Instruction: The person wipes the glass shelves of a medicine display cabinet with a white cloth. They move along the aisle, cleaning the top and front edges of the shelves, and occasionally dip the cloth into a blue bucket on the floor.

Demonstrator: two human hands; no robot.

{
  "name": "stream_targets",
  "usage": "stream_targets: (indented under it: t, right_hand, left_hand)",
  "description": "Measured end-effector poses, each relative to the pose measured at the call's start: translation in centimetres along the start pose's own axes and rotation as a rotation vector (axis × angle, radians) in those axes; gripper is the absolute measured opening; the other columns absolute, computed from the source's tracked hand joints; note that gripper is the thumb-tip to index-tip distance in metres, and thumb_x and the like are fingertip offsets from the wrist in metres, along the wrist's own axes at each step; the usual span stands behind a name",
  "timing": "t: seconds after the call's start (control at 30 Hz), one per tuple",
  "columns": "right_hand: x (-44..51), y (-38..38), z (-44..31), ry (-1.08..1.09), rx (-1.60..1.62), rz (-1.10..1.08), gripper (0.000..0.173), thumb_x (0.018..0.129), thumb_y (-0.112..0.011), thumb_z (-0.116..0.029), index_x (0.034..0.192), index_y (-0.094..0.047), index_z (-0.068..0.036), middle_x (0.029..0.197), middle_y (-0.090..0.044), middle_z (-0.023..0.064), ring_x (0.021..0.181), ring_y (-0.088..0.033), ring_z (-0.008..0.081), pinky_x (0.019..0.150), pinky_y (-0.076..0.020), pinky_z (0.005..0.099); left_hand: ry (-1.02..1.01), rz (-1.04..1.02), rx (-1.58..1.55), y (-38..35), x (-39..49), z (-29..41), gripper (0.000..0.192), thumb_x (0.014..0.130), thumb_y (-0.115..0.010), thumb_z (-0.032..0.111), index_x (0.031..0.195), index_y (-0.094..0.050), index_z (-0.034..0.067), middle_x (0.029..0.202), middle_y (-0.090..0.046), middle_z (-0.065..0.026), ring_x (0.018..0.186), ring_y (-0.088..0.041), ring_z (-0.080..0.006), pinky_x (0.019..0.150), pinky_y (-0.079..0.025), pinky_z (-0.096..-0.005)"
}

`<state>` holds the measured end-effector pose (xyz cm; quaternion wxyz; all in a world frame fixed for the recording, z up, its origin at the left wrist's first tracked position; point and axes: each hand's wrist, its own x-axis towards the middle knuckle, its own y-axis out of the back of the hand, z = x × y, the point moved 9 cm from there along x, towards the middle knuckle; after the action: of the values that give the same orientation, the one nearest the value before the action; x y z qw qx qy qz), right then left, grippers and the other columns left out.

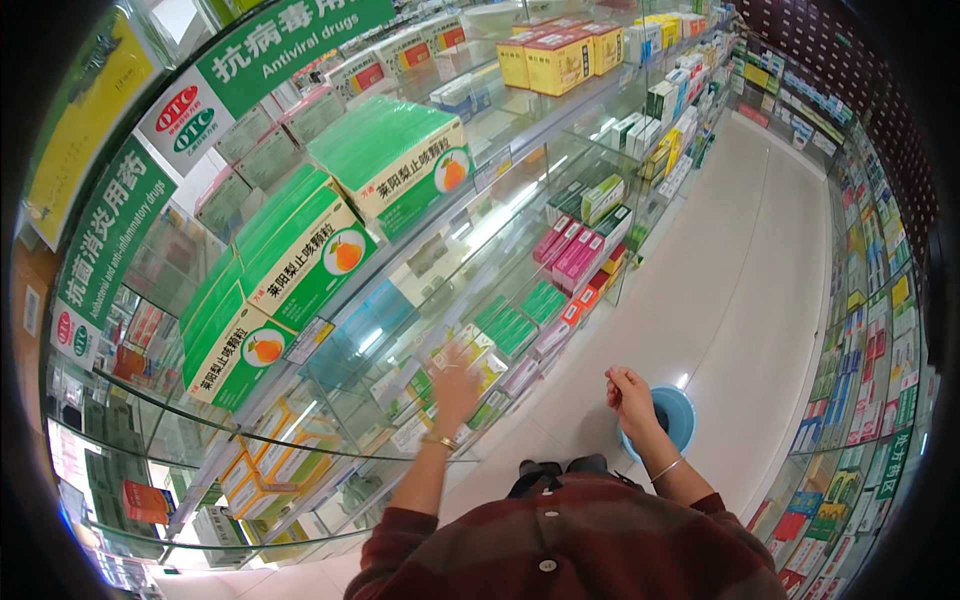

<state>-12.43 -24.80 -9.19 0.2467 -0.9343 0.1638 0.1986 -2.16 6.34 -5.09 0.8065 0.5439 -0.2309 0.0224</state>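
My left hand (454, 386), blurred by motion, is beside the lower glass shelves of a medicine display. It overlaps some green and white medicine boxes (491, 367); whether it touches or holds anything is unclear. Over the floor, close to a blue plastic bucket (679, 424), my right hand (630, 397) has its fingers curled in, with no item visible in them. The bucket has something dark inside, partly hidden by my right forearm. Large green cartons of cough granules (311, 259), with pears pictured on them, sit on the upper glass shelf (420, 244) to the left.
Magenta boxes (574, 255) and green boxes (510, 330) stand on the lower shelf. Yellow and red cartons (562, 64) are farther along the top. Pale floor tiles (720, 247) form an aisle, bounded on the right by another stocked medicine shelf (862, 352). Green category signs (112, 232) edge the display.
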Motion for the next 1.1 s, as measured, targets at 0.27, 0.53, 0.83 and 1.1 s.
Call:
stream_targets:
  t: [0.27,0.53,0.83,1.1]
  right_hand:
    - [-0.8,-2.4,0.6,0.036,0.035,0.013,0.025,0.096,-0.056,-0.032,0.088,-0.059,-0.009,0.063,-0.051,-0.0039,0.054,-0.046,0.0053,0.052,-0.0386,0.0200]
    - [-2.8,0.1,4.9,-0.001,0.068,0.184,0.027,0.096,-0.056,-0.032,0.085,-0.059,-0.007,0.064,-0.052,-0.0038,0.053,-0.046,0.0058,0.050,-0.0378,0.0195]
    - [-0.2,-3.2,7.9,-0.001,-0.014,0.086,0.021,0.095,-0.057,-0.026,0.086,-0.061,-0.007,0.067,-0.054,-0.0020,0.057,-0.047,0.0068,0.052,-0.0387,0.0212]
    - [12.9,-11.9,12.1,0.023,-0.293,-0.157,0.020,0.091,-0.060,-0.022,0.085,-0.062,-0.004,0.072,-0.061,0.0024,0.061,-0.056,0.0090,0.055,-0.0445,0.0232]
  left_hand:
    - [0.124,0.100,-0.438,4.2,3.4,-1.7,0.032,0.088,-0.056,0.016,0.119,-0.062,0.013,0.105,-0.067,-0.0118,0.088,-0.066,-0.0297,0.076,-0.051,-0.0403]
    - [0.332,-0.266,0.278,0.4,5.1,-11.2,0.058,0.097,-0.039,0.042,0.147,-0.032,0.013,0.154,-0.022,-0.0180,0.143,-0.016,-0.0373,0.113,-0.009,-0.0581]
    - [0.063,-0.060,-0.065,1.1,5.0,-9.4,0.040,0.095,-0.049,0.026,0.128,-0.055,0.005,0.139,-0.046,-0.0200,0.131,-0.041,-0.0347,0.110,-0.029,-0.0464]
    - [-0.158,-0.278,-0.036,1.6,5.3,-4.2,0.046,0.091,-0.055,0.024,0.133,-0.051,0.009,0.144,-0.041,-0.0181,0.135,-0.034,-0.0371,0.112,-0.022,-0.0520]
